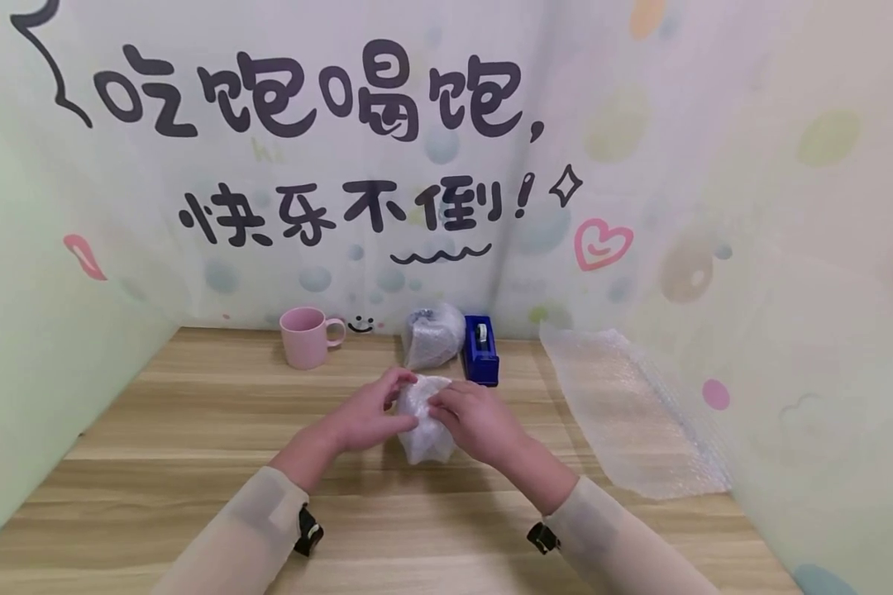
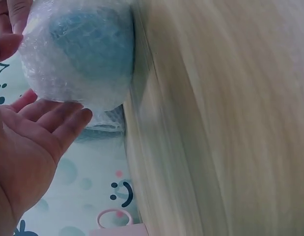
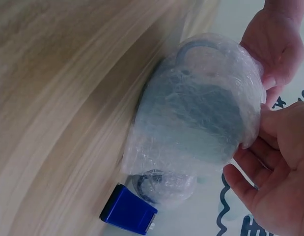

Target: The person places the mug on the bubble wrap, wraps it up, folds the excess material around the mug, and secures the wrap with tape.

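A bluish mug wrapped in bubble wrap (image 3: 191, 113) stands on the table in front of me; its handle shows through the wrap in the right wrist view. My left hand (image 1: 372, 413) is at its left side, fingers fairly straight and touching the wrap, palm facing it in the left wrist view. From the right, my right hand (image 1: 479, 417) reaches over the top, thumb and fingers pinching the bubble wrap there. Just behind is a second bubble-wrapped bundle (image 1: 435, 335), with a blue tape dispenser (image 1: 482, 355) to its right.
A pink mug (image 1: 305, 339) stands at the back left of the wooden table (image 1: 193, 463), near the printed wall. On the right side lies a loose sheet of bubble wrap (image 1: 625, 421), its edge along the right wall.
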`<action>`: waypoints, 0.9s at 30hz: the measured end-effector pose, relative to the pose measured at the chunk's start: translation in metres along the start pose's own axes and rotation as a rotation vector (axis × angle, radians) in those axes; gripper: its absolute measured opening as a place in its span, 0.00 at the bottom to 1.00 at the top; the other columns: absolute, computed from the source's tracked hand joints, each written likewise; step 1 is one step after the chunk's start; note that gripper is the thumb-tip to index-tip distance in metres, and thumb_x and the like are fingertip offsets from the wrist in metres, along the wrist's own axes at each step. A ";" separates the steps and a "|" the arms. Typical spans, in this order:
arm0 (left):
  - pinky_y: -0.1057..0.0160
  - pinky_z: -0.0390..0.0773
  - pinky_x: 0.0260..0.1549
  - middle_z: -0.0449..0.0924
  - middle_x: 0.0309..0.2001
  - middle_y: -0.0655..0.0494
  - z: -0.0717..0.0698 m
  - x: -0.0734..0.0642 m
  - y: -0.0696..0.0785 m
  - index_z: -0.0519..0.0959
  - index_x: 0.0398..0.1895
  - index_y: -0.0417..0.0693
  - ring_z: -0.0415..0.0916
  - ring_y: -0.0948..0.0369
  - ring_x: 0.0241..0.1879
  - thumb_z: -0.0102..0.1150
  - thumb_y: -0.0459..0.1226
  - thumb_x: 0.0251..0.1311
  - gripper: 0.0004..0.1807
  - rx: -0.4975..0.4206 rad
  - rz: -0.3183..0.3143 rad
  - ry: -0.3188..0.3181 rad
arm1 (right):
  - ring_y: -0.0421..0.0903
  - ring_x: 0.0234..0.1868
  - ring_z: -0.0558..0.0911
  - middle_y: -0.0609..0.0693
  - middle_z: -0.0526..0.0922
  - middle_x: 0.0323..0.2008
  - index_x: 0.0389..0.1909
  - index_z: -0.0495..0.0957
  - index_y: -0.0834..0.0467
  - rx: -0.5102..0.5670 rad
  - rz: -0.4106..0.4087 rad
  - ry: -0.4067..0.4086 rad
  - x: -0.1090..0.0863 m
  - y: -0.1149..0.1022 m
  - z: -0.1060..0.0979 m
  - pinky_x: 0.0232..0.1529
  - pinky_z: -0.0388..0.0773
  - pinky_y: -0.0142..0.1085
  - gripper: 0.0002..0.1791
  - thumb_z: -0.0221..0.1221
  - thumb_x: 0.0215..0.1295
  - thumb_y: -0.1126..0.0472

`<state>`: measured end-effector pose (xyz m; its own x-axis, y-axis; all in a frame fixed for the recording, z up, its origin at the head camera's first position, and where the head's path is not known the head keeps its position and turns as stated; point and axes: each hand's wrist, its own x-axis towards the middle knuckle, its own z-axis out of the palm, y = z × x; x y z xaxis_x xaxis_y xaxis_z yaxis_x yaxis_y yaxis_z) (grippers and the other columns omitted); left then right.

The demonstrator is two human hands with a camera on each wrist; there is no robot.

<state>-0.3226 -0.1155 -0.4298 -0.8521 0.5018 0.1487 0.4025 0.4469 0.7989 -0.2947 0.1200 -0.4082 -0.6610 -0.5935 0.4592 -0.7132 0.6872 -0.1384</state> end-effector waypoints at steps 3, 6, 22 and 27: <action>0.35 0.73 0.75 0.72 0.77 0.36 -0.002 0.001 -0.003 0.63 0.79 0.42 0.72 0.36 0.77 0.68 0.45 0.70 0.40 0.002 -0.004 -0.004 | 0.50 0.49 0.90 0.52 0.93 0.45 0.49 0.91 0.59 -0.022 -0.026 0.010 0.001 0.001 0.000 0.55 0.88 0.45 0.09 0.66 0.78 0.60; 0.33 0.75 0.73 0.71 0.78 0.36 -0.003 0.002 -0.005 0.61 0.82 0.41 0.72 0.37 0.76 0.67 0.45 0.72 0.42 -0.009 0.000 -0.001 | 0.54 0.52 0.87 0.55 0.91 0.48 0.50 0.91 0.59 -0.016 -0.001 0.040 -0.001 0.001 -0.003 0.57 0.86 0.46 0.10 0.68 0.76 0.59; 0.39 0.79 0.70 0.67 0.82 0.37 -0.003 0.020 -0.008 0.71 0.81 0.41 0.71 0.38 0.76 0.39 0.39 0.82 0.29 -0.231 -0.158 0.024 | 0.40 0.29 0.75 0.45 0.78 0.32 0.39 0.74 0.54 0.096 0.357 -0.121 -0.022 -0.017 0.003 0.28 0.74 0.35 0.28 0.76 0.64 0.36; 0.52 0.83 0.49 0.79 0.68 0.37 -0.012 0.006 -0.009 0.74 0.80 0.46 0.79 0.48 0.58 0.51 0.39 0.78 0.29 -0.159 -0.185 0.026 | 0.43 0.36 0.79 0.49 0.81 0.41 0.44 0.74 0.54 0.120 0.402 -0.161 -0.023 -0.009 -0.001 0.35 0.80 0.40 0.27 0.77 0.64 0.40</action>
<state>-0.3353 -0.1250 -0.4288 -0.9157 0.4018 0.0050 0.1832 0.4063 0.8952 -0.2724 0.1278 -0.4168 -0.9124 -0.3531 0.2070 -0.4077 0.8288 -0.3832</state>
